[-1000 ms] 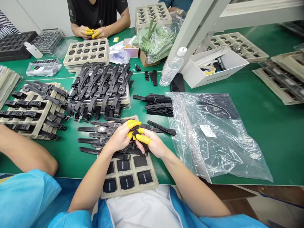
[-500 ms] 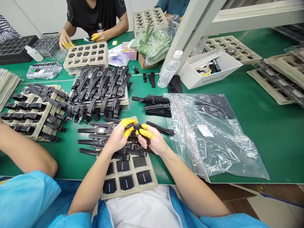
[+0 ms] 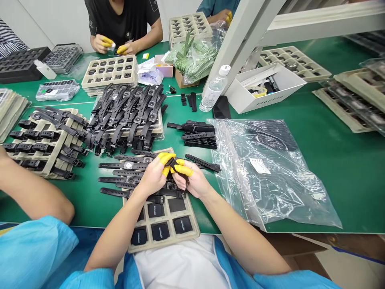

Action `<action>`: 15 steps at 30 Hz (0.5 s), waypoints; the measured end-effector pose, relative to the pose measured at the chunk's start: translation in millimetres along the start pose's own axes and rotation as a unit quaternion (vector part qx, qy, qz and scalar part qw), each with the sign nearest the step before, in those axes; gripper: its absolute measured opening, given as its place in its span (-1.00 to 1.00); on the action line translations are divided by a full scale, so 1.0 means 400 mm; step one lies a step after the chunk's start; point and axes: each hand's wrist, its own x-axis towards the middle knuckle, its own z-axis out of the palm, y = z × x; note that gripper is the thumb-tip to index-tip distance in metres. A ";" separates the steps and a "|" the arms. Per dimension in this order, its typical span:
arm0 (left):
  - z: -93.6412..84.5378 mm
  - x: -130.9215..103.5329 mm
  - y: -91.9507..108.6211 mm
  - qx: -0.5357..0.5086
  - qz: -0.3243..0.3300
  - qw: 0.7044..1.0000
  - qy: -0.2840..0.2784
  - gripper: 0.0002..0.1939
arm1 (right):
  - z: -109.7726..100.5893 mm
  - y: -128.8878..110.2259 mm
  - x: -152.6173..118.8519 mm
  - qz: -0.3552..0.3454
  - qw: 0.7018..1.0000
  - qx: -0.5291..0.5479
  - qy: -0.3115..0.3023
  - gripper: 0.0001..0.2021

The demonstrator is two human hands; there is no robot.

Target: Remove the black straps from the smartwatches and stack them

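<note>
My left hand (image 3: 156,171) and my right hand (image 3: 191,176), both with yellow finger covers, meet over the beige tray (image 3: 165,242). Between their closed fingertips is a small black watch part (image 3: 171,162), mostly covered by the fingers. A dark strap hangs partly hidden under my right fingers. Several black watches with straps (image 3: 130,180) lie across the tray's far half, left of and beneath my hands. Square black pieces (image 3: 160,231) with white lettering sit in the tray's near compartments. Beyond my right hand lies a loose strap (image 3: 202,162).
Stacked watches (image 3: 129,116) stand ahead; a tray of watches (image 3: 45,140) is at left. A strap pile (image 3: 198,134), clear plastic bag (image 3: 270,172), bottle (image 3: 214,88) and white box (image 3: 266,90) lie right. A neighbour's arm (image 3: 33,188) reaches in at left; other people work opposite.
My hands have drawn closer together around the black part, with the left moving slightly right. Across the table, a person's hand has moved from beside the trays toward their other hand.
</note>
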 end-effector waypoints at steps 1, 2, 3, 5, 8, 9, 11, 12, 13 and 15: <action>-0.001 0.000 0.001 0.000 -0.001 1.000 -0.002 -0.51 | 0.000 -0.002 -0.001 0.001 1.000 0.011 0.004 -0.71; -0.004 0.000 0.002 -0.005 -0.002 1.000 -0.008 -0.52 | 0.000 -0.003 -0.001 0.002 1.000 0.019 0.008 -0.71; -0.007 0.001 0.003 -0.014 -0.003 1.000 -0.017 -0.53 | 0.000 -0.005 -0.001 0.002 1.000 0.024 0.012 -0.71; -0.015 0.002 0.005 -0.033 -0.007 0.999 -0.037 -0.54 | -0.001 -0.006 -0.001 0.003 1.000 0.024 0.016 -0.70; -0.021 0.002 0.009 -0.014 -0.014 0.999 -0.045 -0.56 | -0.005 -0.006 0.000 0.009 0.999 0.022 0.022 -0.69; -0.020 0.002 0.009 0.005 -0.014 0.999 -0.047 -0.56 | -0.007 -0.005 0.001 0.012 0.999 0.021 0.025 -0.69; -0.018 0.002 0.009 0.043 -0.010 0.997 -0.058 -0.57 | -0.010 -0.003 0.002 0.018 0.999 0.015 0.029 -0.67; -0.017 0.002 0.009 0.058 -0.008 0.996 -0.065 -0.58 | -0.011 -0.002 0.003 0.022 0.999 0.009 0.031 -0.66; -0.017 0.002 0.009 0.069 -0.007 0.995 -0.069 -0.59 | -0.011 -0.001 0.003 0.024 0.999 0.003 0.032 -0.65; -0.018 0.002 0.008 0.063 -0.010 0.995 -0.070 -0.60 | -0.010 0.000 0.002 0.026 0.999 -0.011 0.031 -0.63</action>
